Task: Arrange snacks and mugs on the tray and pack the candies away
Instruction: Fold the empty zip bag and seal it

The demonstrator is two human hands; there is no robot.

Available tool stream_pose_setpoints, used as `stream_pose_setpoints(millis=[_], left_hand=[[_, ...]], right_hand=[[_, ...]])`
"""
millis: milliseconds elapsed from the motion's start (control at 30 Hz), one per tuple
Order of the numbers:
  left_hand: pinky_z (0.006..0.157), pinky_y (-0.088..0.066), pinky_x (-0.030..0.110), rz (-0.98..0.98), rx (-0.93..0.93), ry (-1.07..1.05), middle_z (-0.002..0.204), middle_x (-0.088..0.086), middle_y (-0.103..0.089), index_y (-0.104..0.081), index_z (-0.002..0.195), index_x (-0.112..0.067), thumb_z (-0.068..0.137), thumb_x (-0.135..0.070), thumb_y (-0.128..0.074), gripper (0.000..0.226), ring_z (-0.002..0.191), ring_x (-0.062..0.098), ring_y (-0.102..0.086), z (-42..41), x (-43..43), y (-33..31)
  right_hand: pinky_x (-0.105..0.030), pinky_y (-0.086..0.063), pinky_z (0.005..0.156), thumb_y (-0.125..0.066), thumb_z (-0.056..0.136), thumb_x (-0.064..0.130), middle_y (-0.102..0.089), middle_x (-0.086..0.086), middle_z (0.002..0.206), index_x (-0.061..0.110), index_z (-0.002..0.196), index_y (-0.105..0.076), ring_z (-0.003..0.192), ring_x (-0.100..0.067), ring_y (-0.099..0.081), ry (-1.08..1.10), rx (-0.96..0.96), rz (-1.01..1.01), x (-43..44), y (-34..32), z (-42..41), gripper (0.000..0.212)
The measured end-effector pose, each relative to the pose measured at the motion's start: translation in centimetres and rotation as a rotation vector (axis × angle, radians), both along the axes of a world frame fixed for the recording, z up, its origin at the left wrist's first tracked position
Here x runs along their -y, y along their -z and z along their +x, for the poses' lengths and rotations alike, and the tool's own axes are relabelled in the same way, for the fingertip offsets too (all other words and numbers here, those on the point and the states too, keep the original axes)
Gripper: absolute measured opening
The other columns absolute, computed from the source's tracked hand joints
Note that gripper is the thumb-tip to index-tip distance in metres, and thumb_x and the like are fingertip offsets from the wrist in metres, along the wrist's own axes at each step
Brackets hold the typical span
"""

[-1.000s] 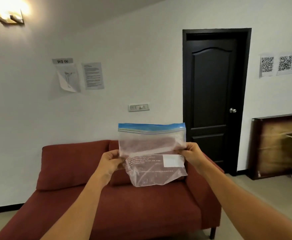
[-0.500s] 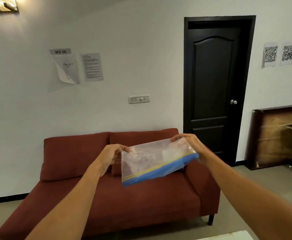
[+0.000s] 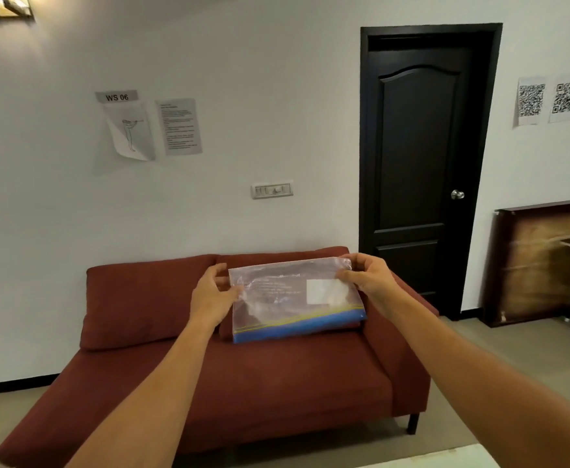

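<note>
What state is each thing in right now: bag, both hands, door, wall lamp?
zip bag: held up in the air, blue zip edge toward the person, looks empty
left hand: gripping the bag's left edge
right hand: pinching the bag's far right corner
door: closed
wall lamp: lit

Both arms outstretched, left grip (image 3: 213, 292) and right grip (image 3: 368, 276) pinching closed, thumbs forward

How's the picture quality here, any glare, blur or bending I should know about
Head view: a wall lamp blows out the top left corner; the wide lens bows the door frame; the wooden panel at right is smeared; the zip bag, pinched between left hand and right hand, has unreadable print.
</note>
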State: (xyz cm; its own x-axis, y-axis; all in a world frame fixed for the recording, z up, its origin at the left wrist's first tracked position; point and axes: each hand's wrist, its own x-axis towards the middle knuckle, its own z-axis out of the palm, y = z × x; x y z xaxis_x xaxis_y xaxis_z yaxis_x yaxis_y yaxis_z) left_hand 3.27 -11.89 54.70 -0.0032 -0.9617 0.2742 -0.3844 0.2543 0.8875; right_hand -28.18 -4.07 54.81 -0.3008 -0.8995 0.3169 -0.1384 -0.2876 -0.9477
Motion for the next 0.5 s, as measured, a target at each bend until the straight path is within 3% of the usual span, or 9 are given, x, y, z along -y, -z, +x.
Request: stream_pose_setpoints(millis=[67,133,233,300,367,433,500], left_hand=[[0.093,-0.052,0.046,-0.009,0.132,-0.352,0.124,0.011,-0.065,-0.055,0.13,-0.016,0.085,-0.032,-0.074,0.052,0.112,0.033,-0.063,-0.9,-0.5,-0.4],[0.09,-0.053,0.046,0.045,0.103,-0.421,0.115,0.014,-0.068,-0.06,0.114,-0.015,0.086,-0.05,-0.065,0.045,0.103,0.036,-0.066,-2.5,-1.4,-1.1],[0.07,-0.062,0.041,0.417,-0.22,-0.014,0.098,0.014,-0.074,-0.064,0.105,-0.012,0.075,-0.078,-0.061,0.072,0.078,0.031,-0.074,-4.9,-2.8,-2.3],[0.072,-0.063,0.047,0.587,-0.378,0.234,0.105,0.017,-0.072,-0.061,0.11,-0.011,0.063,-0.085,-0.066,0.088,0.085,0.035,-0.075,-5.8,-3.1,-2.9],[0.079,-0.062,0.05,0.584,-0.469,0.39,0.106,0.017,-0.076,-0.065,0.115,-0.012,0.063,-0.078,-0.074,0.084,0.092,0.036,-0.076,-6.2,-2.7,-2.8],[0.084,-0.061,0.048,0.508,-0.502,0.444,0.107,0.015,-0.077,-0.068,0.12,-0.011,0.078,-0.054,-0.078,0.061,0.097,0.033,-0.075,-6.3,-2.1,-2.4],[0.089,-0.059,0.047,0.417,-0.496,0.423,0.106,0.014,-0.078,-0.068,0.122,-0.006,0.09,-0.026,-0.072,0.039,0.097,0.032,-0.075,-6.2,-1.5,-2.1]], right_hand=[[-0.028,-0.058,0.068,-0.074,0.081,-0.004,-0.072,-0.001,0.082,0.016,0.088,-0.072,0.075,-0.015,-0.068,0.103,-0.002,-0.079,0.3,-0.2,1.4,0.021],[-0.03,-0.056,0.068,-0.071,0.084,-0.001,-0.071,-0.001,0.081,0.017,0.086,-0.07,0.072,-0.014,-0.066,0.248,-0.159,-0.203,0.4,-0.4,3.2,0.018],[-0.029,-0.053,0.066,-0.068,0.082,-0.003,-0.065,-0.001,0.084,0.012,0.084,-0.07,0.074,-0.016,-0.062,0.42,-0.54,-0.491,-0.7,-0.2,6.5,0.015],[-0.025,-0.051,0.069,-0.067,0.085,0.001,-0.063,-0.001,0.091,0.01,0.089,-0.07,0.081,-0.015,-0.06,0.388,-0.79,-0.635,-1.9,0.6,8.6,0.01],[-0.028,-0.053,0.069,-0.066,0.09,0.004,-0.064,-0.005,0.095,0.008,0.092,-0.071,0.084,-0.018,-0.06,0.322,-1.011,-0.749,-2.9,1.9,10.2,0.007],[-0.032,-0.053,0.065,-0.065,0.093,0.006,-0.066,-0.008,0.094,0.007,0.093,-0.072,0.08,-0.02,-0.061,0.269,-1.151,-0.823,-3.6,3.0,11.1,0.007],[-0.033,-0.051,0.071,-0.065,0.095,0.018,-0.066,-0.005,0.1,0.012,0.101,-0.071,0.084,-0.019,-0.06,0.183,-1.244,-0.799,-4.3,3.6,11.2,0.011]])
